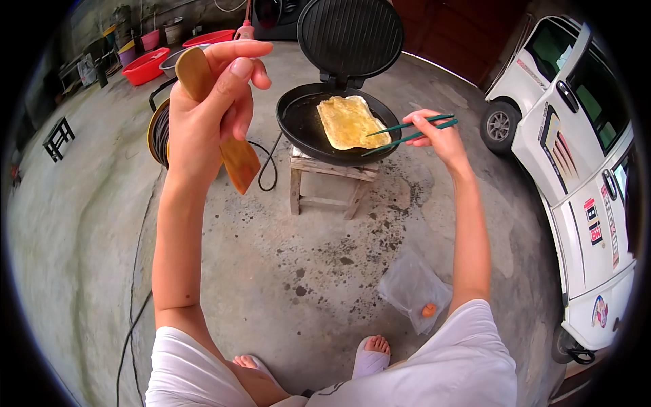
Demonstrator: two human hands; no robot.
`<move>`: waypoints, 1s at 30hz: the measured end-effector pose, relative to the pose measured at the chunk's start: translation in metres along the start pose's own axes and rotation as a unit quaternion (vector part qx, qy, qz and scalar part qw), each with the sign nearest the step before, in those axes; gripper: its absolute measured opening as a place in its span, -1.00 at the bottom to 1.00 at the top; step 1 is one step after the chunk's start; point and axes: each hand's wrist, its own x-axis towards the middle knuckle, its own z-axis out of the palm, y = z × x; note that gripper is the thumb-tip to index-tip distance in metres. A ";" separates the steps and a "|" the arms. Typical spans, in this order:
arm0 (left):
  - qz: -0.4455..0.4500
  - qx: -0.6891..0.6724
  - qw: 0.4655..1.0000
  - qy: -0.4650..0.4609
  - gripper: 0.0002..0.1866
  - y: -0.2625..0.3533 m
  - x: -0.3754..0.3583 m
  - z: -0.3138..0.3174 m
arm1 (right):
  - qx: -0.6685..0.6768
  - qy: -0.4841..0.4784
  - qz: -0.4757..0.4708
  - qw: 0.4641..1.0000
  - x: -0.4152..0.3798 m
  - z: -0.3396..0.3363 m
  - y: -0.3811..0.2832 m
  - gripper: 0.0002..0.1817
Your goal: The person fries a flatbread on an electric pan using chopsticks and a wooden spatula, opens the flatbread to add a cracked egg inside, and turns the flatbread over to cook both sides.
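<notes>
A golden, egg-coated flatbread lies in the round black electric griddle, whose ridged lid stands raised behind it. My right hand is closed around green chopsticks, their tips at the flatbread's right edge. Raised at the left, nearer the camera, my left hand grips a wooden spatula between thumb and palm. The spatula's broad end points down, away from the griddle, and its middle is hidden behind the fingers.
A wooden stool carries the griddle. Beside it stands a cable reel, with black cord on the floor. A plastic bag holding something orange lies near my feet. A white vehicle is at right; red basins sit behind.
</notes>
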 end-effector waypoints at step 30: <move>0.001 -0.024 1.000 0.000 -0.77 -0.002 -0.001 -0.001 | 0.268 0.290 -0.078 0.915 0.036 0.031 0.056 -0.68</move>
